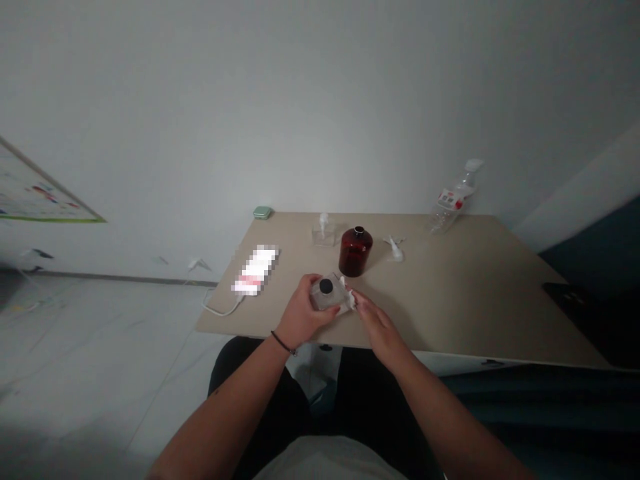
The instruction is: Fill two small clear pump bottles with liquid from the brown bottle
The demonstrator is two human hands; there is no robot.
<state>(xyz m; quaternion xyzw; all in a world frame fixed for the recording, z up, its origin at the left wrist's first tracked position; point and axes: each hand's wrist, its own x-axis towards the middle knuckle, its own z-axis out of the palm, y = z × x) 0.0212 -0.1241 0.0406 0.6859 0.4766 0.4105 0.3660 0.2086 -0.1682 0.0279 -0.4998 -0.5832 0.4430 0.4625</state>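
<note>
My left hand (pixel 306 312) is wrapped round a clear square bottle (pixel 325 301) with a dark round top, just above the near part of the table. My right hand (pixel 376 325) presses a crumpled white tissue (pixel 351 297) against the right side of that bottle, fingers close together. Just beyond my hands stands a dark red-brown bottle (pixel 355 253) with an uncovered neck. To its right lies a white pump head (pixel 396 251). Behind and to the left is a second clear bottle (pixel 324 233) with a white pump on it.
A phone (pixel 256 270) with a blurred screen lies at the left, joined to a white cable (pixel 220 312). A small green case (pixel 263 212) sits at the back left corner. A clear plastic bottle (pixel 450 201) stands at the back right. The table (pixel 465 293) meets the wall.
</note>
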